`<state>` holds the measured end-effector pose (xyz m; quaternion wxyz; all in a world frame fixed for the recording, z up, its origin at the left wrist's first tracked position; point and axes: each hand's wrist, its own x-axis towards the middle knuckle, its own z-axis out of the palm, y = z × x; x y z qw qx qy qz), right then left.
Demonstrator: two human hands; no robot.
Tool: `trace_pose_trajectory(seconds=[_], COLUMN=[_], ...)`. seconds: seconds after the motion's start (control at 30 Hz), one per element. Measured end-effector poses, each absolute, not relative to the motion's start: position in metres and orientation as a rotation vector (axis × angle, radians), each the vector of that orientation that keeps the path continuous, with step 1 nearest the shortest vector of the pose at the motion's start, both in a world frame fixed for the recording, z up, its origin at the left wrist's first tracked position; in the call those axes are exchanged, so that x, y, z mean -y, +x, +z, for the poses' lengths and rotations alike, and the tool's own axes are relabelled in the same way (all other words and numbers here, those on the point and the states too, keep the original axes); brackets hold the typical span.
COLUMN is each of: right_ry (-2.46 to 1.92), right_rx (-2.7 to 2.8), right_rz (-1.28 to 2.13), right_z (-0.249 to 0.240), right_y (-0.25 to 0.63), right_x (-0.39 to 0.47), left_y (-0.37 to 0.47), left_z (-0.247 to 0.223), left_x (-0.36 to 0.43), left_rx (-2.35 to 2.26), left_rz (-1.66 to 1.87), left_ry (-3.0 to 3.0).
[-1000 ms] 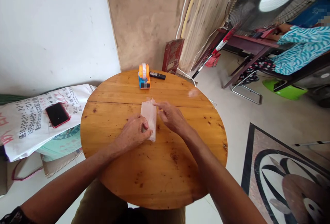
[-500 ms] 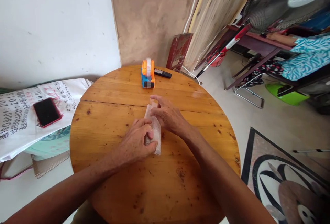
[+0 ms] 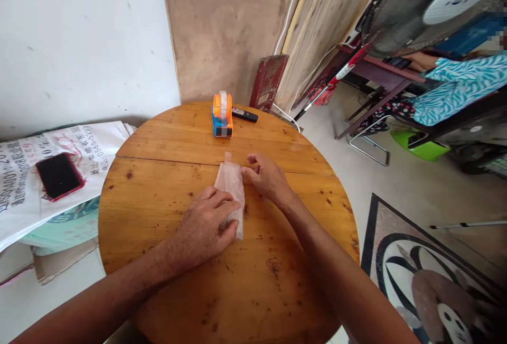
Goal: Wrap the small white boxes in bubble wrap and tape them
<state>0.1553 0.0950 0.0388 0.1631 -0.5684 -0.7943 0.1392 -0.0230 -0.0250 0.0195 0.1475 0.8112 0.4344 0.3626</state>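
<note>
A narrow packet of pale, translucent bubble wrap (image 3: 234,183) lies lengthwise on the round wooden table (image 3: 273,238). From its far end sticks a short strip of clear tape (image 3: 227,157). My left hand (image 3: 208,220) is over the packet's near half, fingers bent across it and thumb at its lower edge, gripping it against the table. Beside the upper right edge is my right hand (image 3: 266,177), thumb and fingers apart with nothing between them. Its thumb tip comes close to the wrap; I cannot tell whether they touch.
At the table's far edge stand an orange and blue tape dispenser (image 3: 223,114) and a black remote-like object (image 3: 244,115). A phone (image 3: 60,176) rests on a white printed sack (image 3: 99,146) at left. On the right are a fan (image 3: 428,11) and a seated person (image 3: 455,87).
My right hand has drawn back to the right from the packet's far end, uncovering the tape strip there. My left hand stays on the packet, its fingers lying flatter. The view has shifted slightly.
</note>
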Motion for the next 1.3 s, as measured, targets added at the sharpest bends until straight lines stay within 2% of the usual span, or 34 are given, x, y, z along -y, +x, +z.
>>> trace_pose_trajectory(seconds=[0.1, 0.4, 0.7, 0.9, 1.07, 1.3], right_ry=[-1.781, -1.797, -1.535, -1.398, -1.327, -1.287], right_rx=[2.257, 2.231, 1.941, 1.781, 1.642, 1.477], right_rz=[0.485, 0.752, 1.148, 1.187, 1.393, 1.422], right_z=[0.044, 0.040, 0.028, 0.023, 0.026, 0.023], right_y=[0.151, 0.134, 0.137, 0.138, 0.136, 0.128], right_x=[-0.104, -0.121, -0.117, -0.109, -0.105, -0.104], left_y=[-0.023, -0.023, -0.022, -0.024, -0.024, -0.023], left_z=[0.020, 0.018, 0.021, 0.022, 0.027, 0.025], left_x=[0.025, 0.025, 0.026, 0.029, 0.035, 0.036], left_rx=[-1.246, -1.223, -1.246, -1.297, -1.419, -1.347], left_rz=[1.054, 1.078, 1.080, 1.068, 1.007, 1.002], left_ry=[2.320, 2.305, 2.294, 2.433, 2.594, 2.575])
